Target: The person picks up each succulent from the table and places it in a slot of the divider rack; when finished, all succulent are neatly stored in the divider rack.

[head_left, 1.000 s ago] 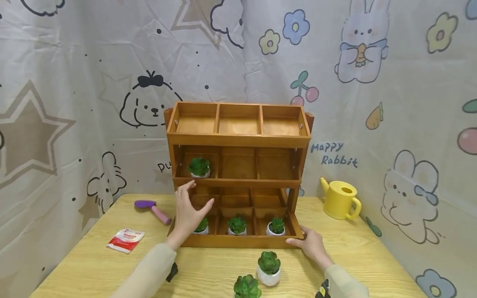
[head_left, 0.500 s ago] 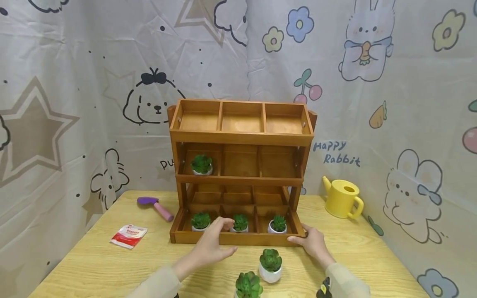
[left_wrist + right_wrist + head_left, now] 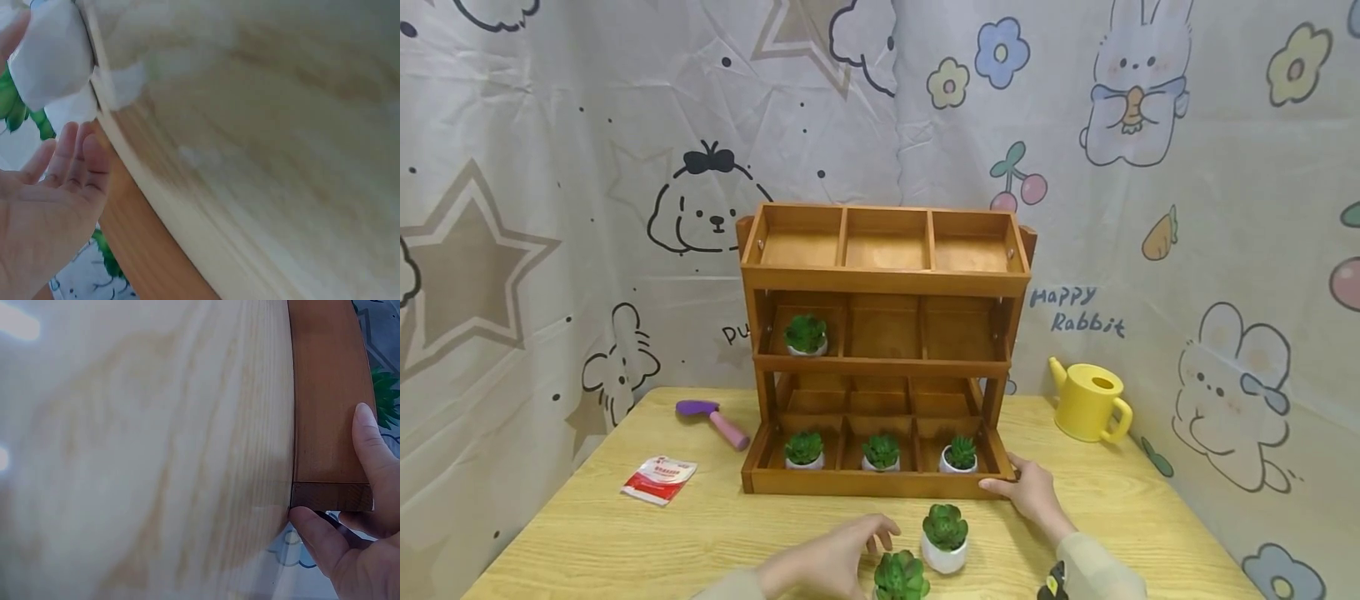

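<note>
A wooden tiered shelf divided into compartments stands on the table. Potted succulents sit in it: one in the left compartment of the middle tier, and three along the bottom tier. In front of the shelf are two more, a nearer succulent cut by the frame edge and another succulent behind it to the right. My left hand is around the left side of the nearer one, its fingers spread from the thumb; the left wrist view has the white pot by the fingertips. My right hand grips the shelf's lower right front corner.
On the left of the table lie a purple-and-pink tool and a red-and-white packet. A yellow watering can stands at the back right. Printed curtains enclose the table behind and at the sides.
My left hand has come down from the middle tier's left compartment, across the shelf front, to the nearer loose succulent. My right hand has stayed on the shelf corner.
</note>
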### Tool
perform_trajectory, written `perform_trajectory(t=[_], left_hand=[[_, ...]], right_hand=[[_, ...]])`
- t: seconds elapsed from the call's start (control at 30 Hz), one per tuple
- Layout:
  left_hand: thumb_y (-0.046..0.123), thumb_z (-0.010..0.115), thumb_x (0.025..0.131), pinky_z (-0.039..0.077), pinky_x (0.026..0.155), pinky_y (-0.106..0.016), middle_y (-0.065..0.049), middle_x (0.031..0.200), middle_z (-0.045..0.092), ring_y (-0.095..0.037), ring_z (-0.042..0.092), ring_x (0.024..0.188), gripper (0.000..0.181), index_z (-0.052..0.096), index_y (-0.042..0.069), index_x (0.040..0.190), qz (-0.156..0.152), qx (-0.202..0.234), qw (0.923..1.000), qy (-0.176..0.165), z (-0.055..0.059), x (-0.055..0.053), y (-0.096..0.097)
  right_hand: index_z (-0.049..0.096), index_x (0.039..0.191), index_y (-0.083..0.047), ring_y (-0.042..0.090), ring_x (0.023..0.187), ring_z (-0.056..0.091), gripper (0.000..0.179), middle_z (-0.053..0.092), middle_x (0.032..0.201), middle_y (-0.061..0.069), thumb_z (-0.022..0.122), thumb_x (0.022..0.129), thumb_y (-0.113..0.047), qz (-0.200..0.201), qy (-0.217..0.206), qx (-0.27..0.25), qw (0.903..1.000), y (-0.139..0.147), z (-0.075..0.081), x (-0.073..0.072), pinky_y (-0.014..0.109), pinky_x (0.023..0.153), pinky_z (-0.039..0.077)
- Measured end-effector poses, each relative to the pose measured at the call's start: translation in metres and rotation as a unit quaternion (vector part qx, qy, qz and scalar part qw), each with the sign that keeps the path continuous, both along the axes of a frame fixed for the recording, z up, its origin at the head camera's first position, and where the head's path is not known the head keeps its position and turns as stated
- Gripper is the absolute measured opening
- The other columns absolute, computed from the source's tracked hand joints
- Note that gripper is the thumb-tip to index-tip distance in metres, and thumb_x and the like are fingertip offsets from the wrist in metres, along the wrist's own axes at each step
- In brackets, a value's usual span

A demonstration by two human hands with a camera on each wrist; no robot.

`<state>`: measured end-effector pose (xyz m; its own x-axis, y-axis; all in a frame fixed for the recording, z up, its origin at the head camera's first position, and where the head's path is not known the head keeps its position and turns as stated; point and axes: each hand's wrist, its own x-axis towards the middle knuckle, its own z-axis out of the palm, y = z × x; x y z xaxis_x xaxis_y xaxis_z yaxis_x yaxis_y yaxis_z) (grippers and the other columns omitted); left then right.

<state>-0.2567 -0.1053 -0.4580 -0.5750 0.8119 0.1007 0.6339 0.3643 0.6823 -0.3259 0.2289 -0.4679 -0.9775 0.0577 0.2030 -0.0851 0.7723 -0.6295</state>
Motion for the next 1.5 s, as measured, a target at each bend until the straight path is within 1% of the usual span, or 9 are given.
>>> perform_trajectory(t=[0.17, 0.43, 0.67, 0.83, 0.9, 1.07, 1.27, 1.37, 1.5], left_hand=[[0.021, 0.079, 0.078, 0.048, 0.08, -0.019, 0.008, 0.114, 0.055, 0.004, 0.053, 0.093, 0.058, 0.05, 0.005, 0.126, -0.006, 0.009, 0.9979, -0.064, -0.002, 0.001, 0.006], [0.014, 0.075, 0.081, 0.048, 0.08, -0.016, 0.011, 0.11, 0.06, 0.008, 0.054, 0.092, 0.046, 0.055, 0.003, 0.122, -0.044, 0.016, 0.9951, -0.088, -0.004, -0.001, 0.013], [0.019, 0.076, 0.082, 0.049, 0.078, -0.014, 0.014, 0.102, 0.062, 0.01, 0.055, 0.089, 0.041, 0.058, 0.006, 0.116, -0.054, 0.013, 0.9971, -0.052, -0.004, -0.001, 0.019], [0.019, 0.076, 0.082, 0.049, 0.078, -0.014, 0.015, 0.101, 0.062, 0.009, 0.057, 0.088, 0.04, 0.059, 0.006, 0.116, -0.054, 0.025, 0.9963, -0.062, -0.005, -0.002, 0.02], [0.018, 0.077, 0.081, 0.05, 0.078, -0.014, 0.013, 0.102, 0.064, 0.009, 0.057, 0.089, 0.041, 0.059, 0.006, 0.116, -0.054, 0.026, 0.9966, -0.057, -0.005, -0.002, 0.019], [0.019, 0.079, 0.079, 0.05, 0.077, -0.013, 0.012, 0.103, 0.065, 0.009, 0.059, 0.089, 0.043, 0.059, 0.008, 0.115, -0.051, 0.031, 0.9968, -0.052, -0.004, -0.002, 0.019], [0.022, 0.081, 0.078, 0.051, 0.072, -0.013, 0.01, 0.101, 0.066, 0.008, 0.059, 0.087, 0.042, 0.06, 0.013, 0.112, -0.056, 0.055, 0.9967, -0.019, -0.005, -0.002, 0.017], [0.024, 0.082, 0.077, 0.052, 0.074, -0.015, 0.009, 0.104, 0.065, 0.007, 0.058, 0.088, 0.043, 0.059, 0.017, 0.113, -0.047, 0.076, 0.9959, -0.014, -0.006, 0.0, 0.015], [0.024, 0.085, 0.072, 0.052, 0.077, -0.018, 0.006, 0.11, 0.062, 0.003, 0.056, 0.094, 0.053, 0.057, 0.019, 0.117, -0.017, 0.096, 0.9952, -0.011, -0.006, 0.002, 0.012]], right_hand=[[0.05, 0.132, 0.011, 0.044, 0.108, 0.06, 0.086, 0.062, 0.115, 0.032, 0.082, 0.071, -0.041, 0.003, 0.002, 0.001, 1.0, 0.0, 0.0, -0.001, 0.053, 0.091, 0.047], [0.05, 0.132, 0.011, 0.039, 0.099, 0.065, 0.085, 0.066, 0.107, 0.029, 0.082, 0.071, -0.04, 0.006, 0.003, -0.002, 1.0, 0.001, -0.001, -0.001, 0.052, 0.087, 0.05], [0.048, 0.133, 0.01, 0.044, 0.106, 0.061, 0.085, 0.063, 0.114, 0.032, 0.081, 0.073, -0.039, 0.002, -0.003, -0.001, 1.0, 0.003, 0.001, 0.001, 0.053, 0.091, 0.048], [0.047, 0.134, 0.01, 0.045, 0.108, 0.06, 0.086, 0.06, 0.118, 0.032, 0.081, 0.073, -0.041, -0.001, -0.013, -0.003, 0.9999, 0.003, 0.001, 0.001, 0.052, 0.091, 0.049], [0.048, 0.134, 0.011, 0.044, 0.108, 0.06, 0.087, 0.06, 0.119, 0.032, 0.081, 0.073, -0.041, 0.0, -0.013, -0.006, 0.9999, 0.003, 0.001, 0.0, 0.052, 0.09, 0.049], [0.049, 0.133, 0.01, 0.039, 0.101, 0.063, 0.086, 0.064, 0.113, 0.029, 0.082, 0.072, -0.04, -0.002, -0.005, -0.01, 0.9999, 0.002, -0.001, 0.0, 0.05, 0.087, 0.05], [0.046, 0.136, 0.009, 0.033, 0.096, 0.063, 0.086, 0.066, 0.109, 0.026, 0.082, 0.072, -0.036, -0.001, 0.009, -0.017, 0.9998, 0.002, -0.003, -0.001, 0.048, 0.083, 0.05], [0.046, 0.136, 0.009, 0.033, 0.096, 0.063, 0.086, 0.066, 0.107, 0.026, 0.082, 0.072, -0.036, -0.001, 0.011, -0.018, 0.9998, 0.001, -0.003, -0.001, 0.048, 0.083, 0.05], [0.046, 0.136, 0.009, 0.034, 0.095, 0.064, 0.086, 0.066, 0.107, 0.026, 0.082, 0.072, -0.036, 0.002, 0.01, -0.017, 0.9998, 0.001, -0.001, 0.0, 0.049, 0.083, 0.05]])
